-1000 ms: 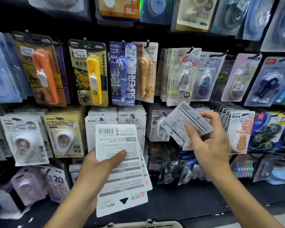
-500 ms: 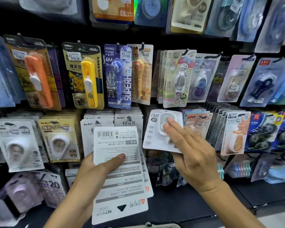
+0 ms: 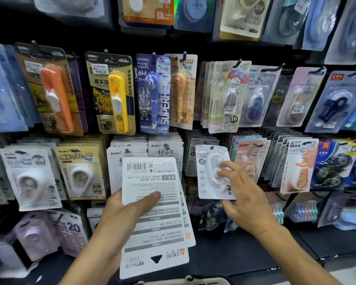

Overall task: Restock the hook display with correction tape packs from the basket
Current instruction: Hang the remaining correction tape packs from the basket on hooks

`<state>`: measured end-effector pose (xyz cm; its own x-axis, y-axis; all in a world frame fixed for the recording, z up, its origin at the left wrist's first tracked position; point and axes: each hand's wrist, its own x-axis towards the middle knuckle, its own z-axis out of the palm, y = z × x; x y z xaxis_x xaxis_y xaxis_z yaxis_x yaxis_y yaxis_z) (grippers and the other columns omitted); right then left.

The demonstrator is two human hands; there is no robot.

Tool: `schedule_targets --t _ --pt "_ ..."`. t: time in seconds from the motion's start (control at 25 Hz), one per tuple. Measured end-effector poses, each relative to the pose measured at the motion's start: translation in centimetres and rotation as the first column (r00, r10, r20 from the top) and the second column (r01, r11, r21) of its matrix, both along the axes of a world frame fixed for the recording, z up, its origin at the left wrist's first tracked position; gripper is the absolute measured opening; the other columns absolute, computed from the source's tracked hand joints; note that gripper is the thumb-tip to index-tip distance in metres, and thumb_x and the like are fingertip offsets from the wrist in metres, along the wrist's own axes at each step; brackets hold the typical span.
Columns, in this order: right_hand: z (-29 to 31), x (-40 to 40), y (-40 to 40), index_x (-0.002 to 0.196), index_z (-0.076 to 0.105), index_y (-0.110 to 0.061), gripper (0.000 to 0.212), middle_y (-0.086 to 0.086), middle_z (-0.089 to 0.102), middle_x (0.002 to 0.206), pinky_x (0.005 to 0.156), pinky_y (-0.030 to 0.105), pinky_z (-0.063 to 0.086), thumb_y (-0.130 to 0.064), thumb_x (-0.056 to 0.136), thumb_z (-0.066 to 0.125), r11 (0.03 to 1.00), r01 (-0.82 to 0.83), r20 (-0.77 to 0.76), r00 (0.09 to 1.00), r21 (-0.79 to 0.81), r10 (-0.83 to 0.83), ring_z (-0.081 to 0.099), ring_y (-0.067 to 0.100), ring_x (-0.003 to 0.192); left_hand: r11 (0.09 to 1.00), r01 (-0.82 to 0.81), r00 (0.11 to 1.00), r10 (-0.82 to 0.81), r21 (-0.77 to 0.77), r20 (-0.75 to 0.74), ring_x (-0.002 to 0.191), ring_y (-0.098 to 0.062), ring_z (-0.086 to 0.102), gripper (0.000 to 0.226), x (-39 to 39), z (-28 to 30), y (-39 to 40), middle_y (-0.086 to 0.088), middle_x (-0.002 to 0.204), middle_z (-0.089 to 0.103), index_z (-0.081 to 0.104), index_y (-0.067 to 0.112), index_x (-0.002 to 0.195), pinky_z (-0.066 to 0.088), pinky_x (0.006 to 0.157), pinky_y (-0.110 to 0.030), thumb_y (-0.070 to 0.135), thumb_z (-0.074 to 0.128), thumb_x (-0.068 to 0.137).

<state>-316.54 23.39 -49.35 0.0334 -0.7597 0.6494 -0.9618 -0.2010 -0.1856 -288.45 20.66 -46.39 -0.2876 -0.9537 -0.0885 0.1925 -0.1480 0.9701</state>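
My left hand [image 3: 119, 219] holds a fanned stack of correction tape packs [image 3: 154, 214] — backs toward me, barcode at the top, print upside down. The thumb lies across the face of the front pack, the fingers curl behind; the grip is closed round the stack. The stack sits low and centre, in front of the lower row of the hook display [image 3: 173, 44].

My right hand [image 3: 243, 200] is at a single white pack [image 3: 212, 173], which faces me with its blister outward. Fingertips [image 3: 222, 167] rest on the blister and the thumb pinches the lower edge of the card, so the grip is closed on that pack. The pack stands upright at the lower row, directly in front of a column of like white packs, between the packs marked BoBo [image 3: 164, 151] on its left and the peach packs [image 3: 251, 155] on its right. Whether its hole is on the hook I cannot tell.

Upper row: orange clip pack [image 3: 56, 95], yellow clip pack [image 3: 116, 99], blue pack [image 3: 154, 93] — all hanging on hooks.

The rim of the basket [image 3: 185, 281] shows at the bottom edge.
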Motion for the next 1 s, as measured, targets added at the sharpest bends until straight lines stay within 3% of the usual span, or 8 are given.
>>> schedule_targets --t 0.16,0.2,0.28,0.36,0.44,0.68,0.84,1.0 --pt "0.4 0.6 -0.3 0.153 0.034 -0.033 0.060 -0.006 0.017 0.167 0.118 0.035 0.030 -0.019 0.099 0.057 0.907 0.147 0.004 0.987 0.395 -0.162 0.027 0.015 0.149 1.000 0.018 0.999 -0.018 -0.020 0.043 0.092 -0.026 0.077 0.024 -0.1 0.1 0.1 0.000 0.103 0.080 0.077 0.027 0.102 0.057 0.091 -0.051 0.015 0.079 0.081" --pt "1.2 1.5 0.0 0.143 0.048 -0.037 0.047 -0.002 0.038 0.158 0.108 0.033 0.041 -0.029 0.099 0.062 0.901 0.031 0.251 0.956 0.433 -0.153 0.046 0.012 0.136 0.997 0.010 0.993 -0.001 -0.073 0.116 0.091 -0.018 0.078 0.027 -0.2 0.2 0.2 0.005 0.100 0.080 0.075 0.027 0.105 0.058 0.089 -0.047 0.015 0.080 0.081" --pt "2.7 4.0 0.8 0.111 0.071 -0.038 0.024 0.003 0.072 0.099 0.066 0.030 0.053 -0.045 0.089 0.073 0.847 -0.405 0.805 0.592 0.345 -0.046 0.066 0.015 0.072 0.947 0.013 0.931 0.106 -0.321 0.349 0.090 -0.001 0.074 0.030 -0.7 0.1 0.5 0.019 0.100 0.078 0.073 0.038 0.104 0.058 0.088 -0.037 0.026 0.084 0.078" --pt "2.6 5.8 1.1 0.108 0.073 -0.029 0.022 0.004 0.056 0.057 0.039 0.024 0.038 -0.035 0.087 0.077 0.741 -0.611 0.938 0.338 0.278 -0.073 0.043 0.013 0.037 0.819 0.114 0.798 0.261 -0.562 0.543 0.096 0.007 0.067 0.035 -1.3 0.0 1.1 0.026 0.109 0.069 0.070 0.053 0.104 0.054 0.091 -0.028 0.047 0.081 0.071" --pt "2.7 6.8 1.3 0.110 0.071 -0.018 0.021 0.001 0.046 0.047 0.036 0.019 0.030 -0.022 0.089 0.075 0.728 -0.631 0.960 0.237 0.269 -0.149 0.033 0.009 0.032 0.754 0.153 0.722 0.356 -0.639 0.593 0.100 0.005 0.063 0.043 -1.7 -0.2 1.5 0.030 0.112 0.062 0.068 0.057 0.109 0.053 0.090 -0.027 0.060 0.076 0.066" --pt "6.1 3.0 2.4 0.083 0.070 -0.026 0.017 0.012 0.079 0.085 0.060 0.024 0.060 -0.024 0.072 0.083 0.833 -0.553 0.940 0.273 -0.021 0.205 0.077 0.020 0.078 0.861 -0.054 0.580 0.440 -0.506 0.686 0.098 -0.014 0.057 0.067 -0.5 0.3 0.5 0.012 0.110 0.061 0.061 0.043 0.097 0.044 0.078 -0.035 0.095 0.048 0.057" --pt "5.4 2.7 2.8 0.072 0.070 -0.032 0.020 0.004 0.079 0.079 0.062 0.017 0.057 -0.017 0.073 0.084 0.838 -0.543 0.874 0.376 -0.062 0.308 0.075 0.009 0.074 0.968 -0.112 0.903 0.194 -0.226 0.384 0.099 -0.006 0.066 0.064 -0.3 1.2 0.6 0.019 0.100 0.073 0.077 0.037 0.085 0.046 0.088 -0.032 0.090 0.045 0.070" --pt "3.8 4.3 2.5 0.078 0.068 -0.019 0.035 0.009 0.076 0.083 0.060 0.021 0.054 0.010 0.080 0.049 0.763 -0.644 0.926 0.318 0.056 0.201 0.072 0.016 0.073 0.984 0.042 0.972 -0.001 -0.171 0.233 0.074 0.006 0.070 0.021 -1.7 1.5 1.6 0.017 0.081 0.078 0.077 0.041 0.073 0.045 0.081 -0.029 0.059 0.066 0.071"
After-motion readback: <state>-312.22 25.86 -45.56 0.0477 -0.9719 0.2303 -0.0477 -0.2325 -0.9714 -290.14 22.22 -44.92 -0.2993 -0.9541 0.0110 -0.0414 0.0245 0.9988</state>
